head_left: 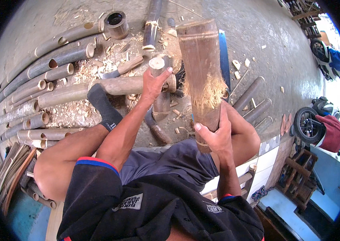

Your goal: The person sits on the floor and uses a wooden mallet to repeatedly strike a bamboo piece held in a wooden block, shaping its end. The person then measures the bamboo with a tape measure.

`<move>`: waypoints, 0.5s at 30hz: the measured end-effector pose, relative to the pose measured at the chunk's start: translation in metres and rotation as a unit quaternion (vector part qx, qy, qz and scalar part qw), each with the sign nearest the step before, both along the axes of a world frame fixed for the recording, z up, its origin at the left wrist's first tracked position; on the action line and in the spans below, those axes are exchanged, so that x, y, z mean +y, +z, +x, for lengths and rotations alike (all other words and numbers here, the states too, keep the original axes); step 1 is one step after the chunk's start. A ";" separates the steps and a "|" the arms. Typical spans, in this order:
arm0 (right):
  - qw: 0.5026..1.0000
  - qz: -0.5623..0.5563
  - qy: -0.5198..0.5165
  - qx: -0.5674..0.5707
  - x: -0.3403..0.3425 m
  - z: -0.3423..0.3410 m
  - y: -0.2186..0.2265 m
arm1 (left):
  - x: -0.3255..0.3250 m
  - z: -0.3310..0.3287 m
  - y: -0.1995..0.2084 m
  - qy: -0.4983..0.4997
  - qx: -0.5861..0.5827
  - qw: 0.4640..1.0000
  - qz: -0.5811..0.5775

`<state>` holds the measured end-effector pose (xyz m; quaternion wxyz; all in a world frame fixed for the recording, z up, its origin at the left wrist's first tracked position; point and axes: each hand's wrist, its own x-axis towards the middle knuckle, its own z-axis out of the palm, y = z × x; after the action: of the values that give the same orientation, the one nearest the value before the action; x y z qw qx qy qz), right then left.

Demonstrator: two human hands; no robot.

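My right hand [219, 137] is wrapped round the narrow end of a thick bamboo mallet [200, 52], held up in front of me. Its middle is frayed into pale fibres [212, 89]. My left hand [152, 86] grips a short, round wooden peg [156, 63], its pale cut end facing up. This hand is over the right end of a long bamboo pole [117, 85] lying crosswise. My foot in a dark sock [97, 96] rests against that pole. Below the left hand, a short upright bamboo piece [162, 106] shows partly.
Several bamboo tubes with cut holes [53, 64] lie at left. A wooden-handled blade [126, 67] lies among wood shavings [77, 106]. Beyond stand a bamboo cup [116, 25] and a dark tube [151, 30]. A blue saw blade [224, 56] is partly behind the mallet. Motorbikes [310, 124] are at right.
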<state>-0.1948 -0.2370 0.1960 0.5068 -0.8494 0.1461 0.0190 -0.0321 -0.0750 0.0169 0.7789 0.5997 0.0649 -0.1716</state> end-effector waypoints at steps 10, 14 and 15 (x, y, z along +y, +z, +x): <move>1.000 -0.006 0.008 -0.018 -0.003 0.036 0.009 | -0.001 0.005 0.001 0.040 0.010 0.999 -0.015; 1.000 0.003 0.003 -0.018 0.001 0.035 0.009 | -0.003 0.004 0.007 0.015 0.005 1.000 0.005; 1.000 0.011 0.000 -0.020 0.002 0.034 0.009 | -0.005 0.003 0.009 0.022 -0.006 1.000 0.001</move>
<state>-0.1605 -0.2354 0.2049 0.5185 -0.8442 0.1356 0.0033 -0.0293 -0.0796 0.0264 0.7824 0.5997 0.0735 -0.1510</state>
